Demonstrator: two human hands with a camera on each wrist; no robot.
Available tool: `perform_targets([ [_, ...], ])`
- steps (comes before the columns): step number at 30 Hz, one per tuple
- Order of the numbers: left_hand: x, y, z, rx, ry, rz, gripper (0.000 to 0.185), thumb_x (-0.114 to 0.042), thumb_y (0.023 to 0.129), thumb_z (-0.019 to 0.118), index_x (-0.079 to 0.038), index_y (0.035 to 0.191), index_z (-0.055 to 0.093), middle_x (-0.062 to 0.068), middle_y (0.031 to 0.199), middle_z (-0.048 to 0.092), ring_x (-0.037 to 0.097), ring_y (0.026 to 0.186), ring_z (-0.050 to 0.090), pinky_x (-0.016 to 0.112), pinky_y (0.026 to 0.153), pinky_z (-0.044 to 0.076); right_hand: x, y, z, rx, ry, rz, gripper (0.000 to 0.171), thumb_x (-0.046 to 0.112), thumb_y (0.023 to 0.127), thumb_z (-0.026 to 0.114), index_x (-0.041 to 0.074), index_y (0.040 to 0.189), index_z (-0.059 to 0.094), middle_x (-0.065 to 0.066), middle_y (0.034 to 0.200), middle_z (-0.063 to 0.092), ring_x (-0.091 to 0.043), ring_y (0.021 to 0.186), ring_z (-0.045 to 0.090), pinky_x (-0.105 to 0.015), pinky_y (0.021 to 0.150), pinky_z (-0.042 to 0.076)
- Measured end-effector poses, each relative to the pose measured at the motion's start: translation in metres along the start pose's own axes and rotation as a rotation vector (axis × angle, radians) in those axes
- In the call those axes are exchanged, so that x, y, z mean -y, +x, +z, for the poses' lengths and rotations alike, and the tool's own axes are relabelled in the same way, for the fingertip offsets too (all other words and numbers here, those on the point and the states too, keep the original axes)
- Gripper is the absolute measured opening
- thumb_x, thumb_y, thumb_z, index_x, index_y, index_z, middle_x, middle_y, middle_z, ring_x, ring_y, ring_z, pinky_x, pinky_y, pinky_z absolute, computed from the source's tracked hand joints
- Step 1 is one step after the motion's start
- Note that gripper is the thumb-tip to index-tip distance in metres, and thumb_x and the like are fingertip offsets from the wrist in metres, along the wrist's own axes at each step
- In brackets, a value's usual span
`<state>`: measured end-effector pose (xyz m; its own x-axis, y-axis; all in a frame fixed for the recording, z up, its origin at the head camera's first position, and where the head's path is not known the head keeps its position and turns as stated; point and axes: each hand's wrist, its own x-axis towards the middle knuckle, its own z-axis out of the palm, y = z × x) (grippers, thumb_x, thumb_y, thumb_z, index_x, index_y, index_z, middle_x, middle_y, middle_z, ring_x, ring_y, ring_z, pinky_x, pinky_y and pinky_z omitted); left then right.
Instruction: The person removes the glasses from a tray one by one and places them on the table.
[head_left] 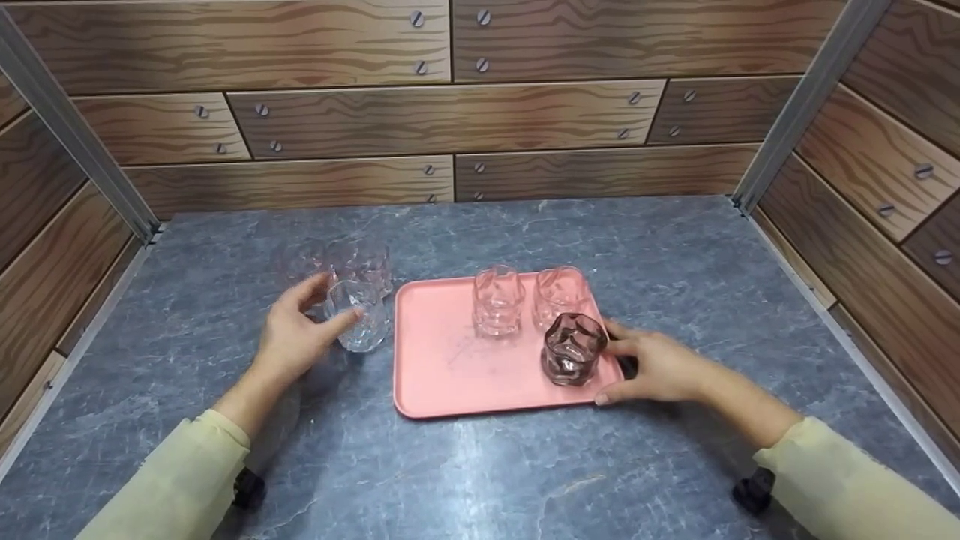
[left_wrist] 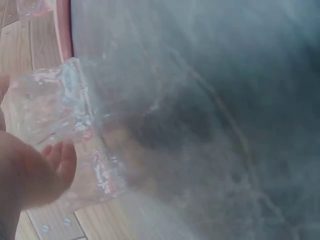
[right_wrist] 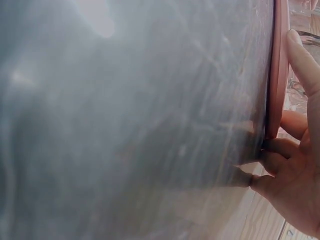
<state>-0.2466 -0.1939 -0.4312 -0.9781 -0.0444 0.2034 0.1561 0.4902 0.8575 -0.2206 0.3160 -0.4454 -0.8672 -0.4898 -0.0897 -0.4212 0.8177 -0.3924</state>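
Note:
My left hand [head_left: 296, 326] holds a clear faceted glass [head_left: 361, 330] just left of the pink tray [head_left: 427, 375], its thumb across the near side. In the left wrist view this glass [left_wrist: 50, 107] shows between thumb and fingers. The right hand [head_left: 660, 366] grips the tray's right edge, thumb at the near corner; the right wrist view shows its fingers curled at the rim [right_wrist: 279, 70]. Close to those fingertips, a dark smoky glass [head_left: 574, 352] stands on the tray. Two clear glasses, one at the back middle [head_left: 497, 304] and another glass [head_left: 559, 292] at the back right, stand there too.
Behind the left hand, more clear glasses [head_left: 367, 259] stand on the grey marbled table [head_left: 480, 480], partly hidden and hard to tell apart. Wood-patterned panels [head_left: 337, 124] close off the back and both sides, with metal posts [head_left: 810, 105] at the corners.

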Motion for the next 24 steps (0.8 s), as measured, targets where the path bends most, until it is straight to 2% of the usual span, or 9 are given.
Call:
perform_targets([
  [4,-0.013,-0.002,-0.002,-0.157,-0.004,0.063,0.074,-0.028,0.087,0.091,0.003,0.146,0.059,0.023,0.139,0.064,0.035,0.127,0.062,0.050,0.104,0.053,0.000,0.000,0.000,0.003,-0.002,0.010,0.098,0.073,0.077,0.082,0.001,0.141,0.066,-0.032,0.162,0.036,-0.059,0.143,0.040,-0.072,0.117,0.031],
  [8,-0.030,-0.001,-0.001,-0.200,0.012,0.149,0.071,-0.029,0.086,0.091,0.000,0.144,0.062,0.020,0.136,0.066,0.031,0.125,0.063,0.046,0.101,0.054,0.001,-0.001,0.000,0.009,0.005,0.017,0.098,0.072,0.077,0.082,0.000,0.142,0.065,-0.031,0.163,0.035,-0.059,0.143,0.040,-0.073,0.117,0.031],
  [11,-0.045,0.002,0.004,-0.187,0.015,0.204,0.073,-0.032,0.086,0.092,0.000,0.144,0.062,0.018,0.136,0.066,0.028,0.124,0.063,0.043,0.100,0.054,0.001,-0.001,-0.001,0.013,0.007,0.022,0.100,0.073,0.077,0.081,0.000,0.143,0.064,-0.031,0.163,0.035,-0.060,0.142,0.040,-0.073,0.116,0.031],
  [15,-0.066,0.008,0.018,-0.135,-0.007,0.262,0.076,-0.033,0.085,0.093,-0.001,0.146,0.061,0.017,0.138,0.065,0.026,0.124,0.063,0.043,0.100,0.055,0.001,-0.002,0.000,0.019,0.004,0.032,0.102,0.076,0.076,0.080,0.000,0.143,0.064,-0.030,0.164,0.035,-0.059,0.143,0.040,-0.073,0.116,0.031],
  [22,-0.094,0.020,0.055,-0.015,-0.022,0.304,0.083,-0.038,0.083,0.093,-0.003,0.150,0.057,0.013,0.141,0.064,0.026,0.126,0.063,0.038,0.100,0.056,0.001,-0.002,-0.001,0.027,-0.002,0.039,0.104,0.079,0.076,0.077,0.000,0.143,0.064,-0.030,0.164,0.034,-0.060,0.144,0.038,-0.075,0.116,0.029],
  [24,-0.099,0.024,0.067,0.020,-0.025,0.292,0.085,-0.039,0.082,0.093,-0.004,0.151,0.056,0.012,0.144,0.063,0.023,0.127,0.061,0.037,0.102,0.055,0.001,-0.002,-0.001,0.025,-0.002,0.036,0.105,0.080,0.075,0.077,0.001,0.143,0.064,-0.030,0.164,0.034,-0.060,0.144,0.038,-0.075,0.116,0.029],
])
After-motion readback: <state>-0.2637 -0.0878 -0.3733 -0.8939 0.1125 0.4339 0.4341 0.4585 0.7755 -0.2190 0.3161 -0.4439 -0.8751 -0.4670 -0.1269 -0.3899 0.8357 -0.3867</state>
